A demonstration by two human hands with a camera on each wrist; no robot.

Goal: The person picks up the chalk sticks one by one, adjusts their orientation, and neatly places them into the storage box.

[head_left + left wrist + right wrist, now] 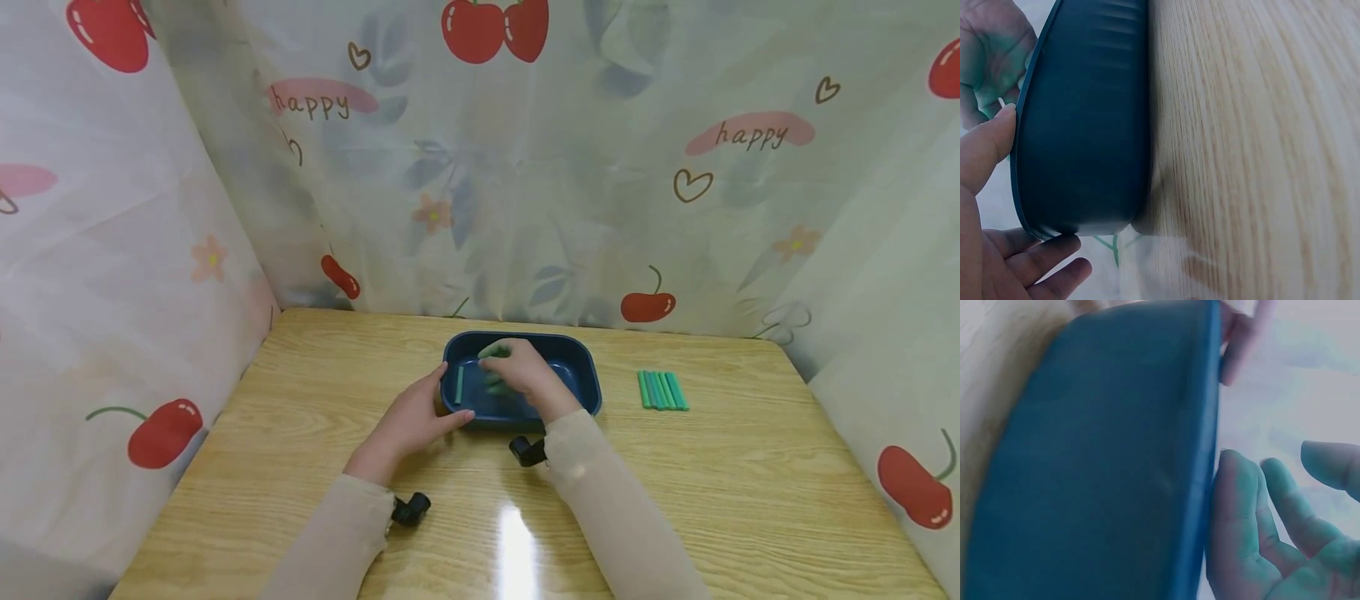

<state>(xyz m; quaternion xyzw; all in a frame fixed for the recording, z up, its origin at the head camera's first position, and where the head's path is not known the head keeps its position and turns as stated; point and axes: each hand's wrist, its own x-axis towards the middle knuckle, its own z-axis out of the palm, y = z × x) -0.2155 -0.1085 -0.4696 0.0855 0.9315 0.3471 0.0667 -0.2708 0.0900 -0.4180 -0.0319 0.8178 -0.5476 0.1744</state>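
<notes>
A dark blue rectangular tub (510,421) with raised walls stands on the table. Inside it, near the left wall, lies one thin green stick (460,386). My left hand (412,417) holds the tub's front left corner, thumb at the front rim and fingers at the left side; the left wrist view shows the thumb (988,147) touching the rim. Over the tub's interior is my right hand (525,371), its fingers loosely bent. In the right wrist view the fingers (1235,519) look green-tinted and spread apart from the thumb, with nothing visible between them.
Several green and teal sticks (663,390) lie side by side in a row to the right of the tub. The wooden table (750,483) meets a patterned cloth (510,208) along its back and sides. Each wrist carries a small black camera (411,509).
</notes>
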